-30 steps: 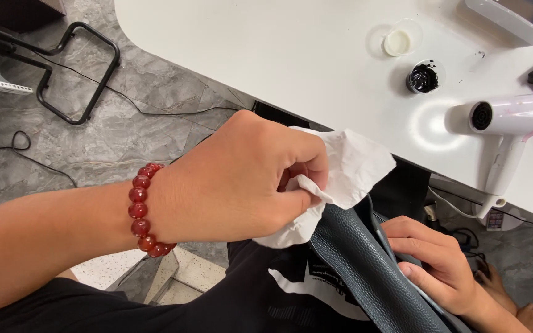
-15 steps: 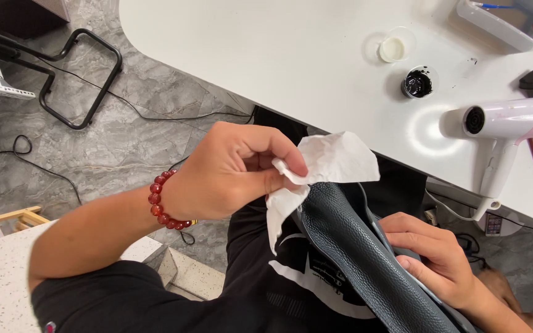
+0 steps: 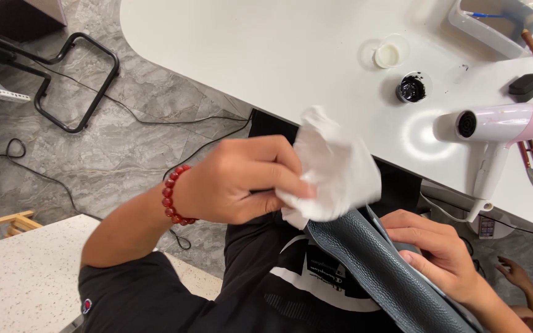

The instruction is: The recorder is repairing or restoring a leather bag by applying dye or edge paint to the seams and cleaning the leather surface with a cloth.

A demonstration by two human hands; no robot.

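You are in a small leather-care workshop; your white surface (image 3: 248,55) carries a pink-and-white hair dryer (image 3: 495,126) at two o'clock, an open pot of black dye (image 3: 413,88) and a small cup of white cream (image 3: 388,55) at one o'clock; cables (image 3: 174,117) trail over the grey marbled floor (image 3: 94,160) at ten o'clock.

We see the left hand (image 3: 242,182) pinching a white tissue (image 3: 334,166), pressed on the top edge of a grey leather piece (image 3: 371,265). The right hand (image 3: 439,250) grips that piece just right of the tissue. Beyond the right hand, a pink hairdryer (image 3: 495,126) lies on the table (image 3: 248,55).
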